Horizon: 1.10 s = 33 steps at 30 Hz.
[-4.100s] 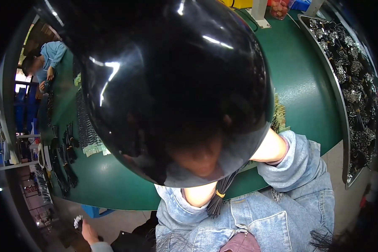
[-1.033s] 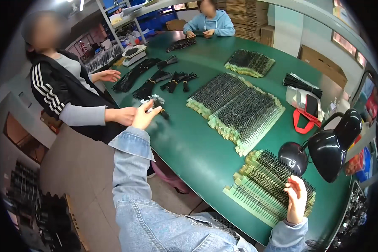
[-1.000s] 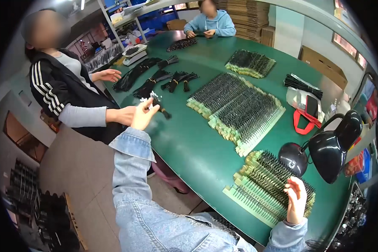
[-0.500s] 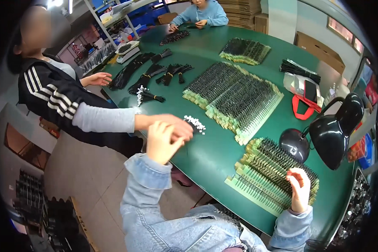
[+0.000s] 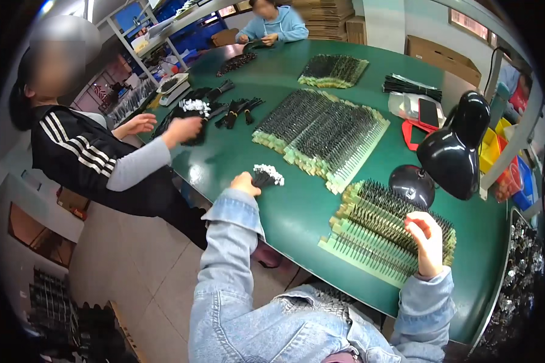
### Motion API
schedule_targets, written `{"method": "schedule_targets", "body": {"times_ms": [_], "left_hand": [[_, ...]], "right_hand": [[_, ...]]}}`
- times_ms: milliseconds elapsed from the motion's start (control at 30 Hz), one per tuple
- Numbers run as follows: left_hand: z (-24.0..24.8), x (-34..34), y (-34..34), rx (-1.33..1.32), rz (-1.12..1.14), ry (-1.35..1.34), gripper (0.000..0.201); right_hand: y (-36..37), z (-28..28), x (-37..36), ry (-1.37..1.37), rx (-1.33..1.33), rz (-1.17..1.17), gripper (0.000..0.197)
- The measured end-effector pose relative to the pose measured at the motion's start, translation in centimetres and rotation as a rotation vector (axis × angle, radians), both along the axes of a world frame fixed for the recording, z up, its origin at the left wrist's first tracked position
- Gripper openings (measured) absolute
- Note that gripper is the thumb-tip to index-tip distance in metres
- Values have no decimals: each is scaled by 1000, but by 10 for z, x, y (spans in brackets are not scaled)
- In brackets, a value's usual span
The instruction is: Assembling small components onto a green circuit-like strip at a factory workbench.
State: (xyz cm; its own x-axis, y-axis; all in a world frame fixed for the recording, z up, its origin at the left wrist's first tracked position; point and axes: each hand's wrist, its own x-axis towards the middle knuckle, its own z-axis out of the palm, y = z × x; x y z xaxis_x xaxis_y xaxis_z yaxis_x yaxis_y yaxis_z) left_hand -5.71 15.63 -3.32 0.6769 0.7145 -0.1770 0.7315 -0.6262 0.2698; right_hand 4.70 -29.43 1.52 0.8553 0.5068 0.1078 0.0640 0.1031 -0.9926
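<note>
My left hand (image 5: 246, 183) is closed on a bundle of black wires with white connector ends (image 5: 269, 174), low over the green table near its left edge. The white ends point away from my fingers. My right hand (image 5: 426, 242) hovers at the right end of a row of green strips set with thin black pieces (image 5: 369, 251). Its fingers are curled toward the thumb; whatever is between them, if anything, I cannot make out. At the left, a co-worker's hand (image 5: 184, 129) is beside another white-ended wire bundle (image 5: 195, 107).
Large stacks of similar strips (image 5: 321, 130) lie mid-table, with a smaller stack (image 5: 333, 71) beyond. A black desk lamp (image 5: 457, 151) stands at the right, near a phone (image 5: 428, 113). Tied black wire bundles (image 5: 243, 110) lie at the far left. A second person (image 5: 275, 27) sits opposite.
My left hand has come away from the co-worker's hand and lowered onto the wire bundle. The co-worker's arm has drawn back to the left. My right hand stays over the strips.
</note>
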Motion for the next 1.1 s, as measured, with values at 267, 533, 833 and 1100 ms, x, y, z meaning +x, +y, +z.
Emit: {"method": "schedule_targets", "body": {"times_ms": [267, 533, 833, 1100], "left_hand": [[14, 26, 20, -189, -65, 84, 40], [22, 27, -23, -1425, 20, -522, 16], [46, 23, -272, -1815, -466, -1038, 20], [73, 18, -288, -1484, -649, -832, 23]], "right_hand": [[0, -11, 17, 2, 50, -10, 17], [-4, -7, 11, 64, 100, 29, 20], [36, -11, -39, -66, 64, 433, 72], [15, -21, -65, -294, -144, 172, 12]]}}
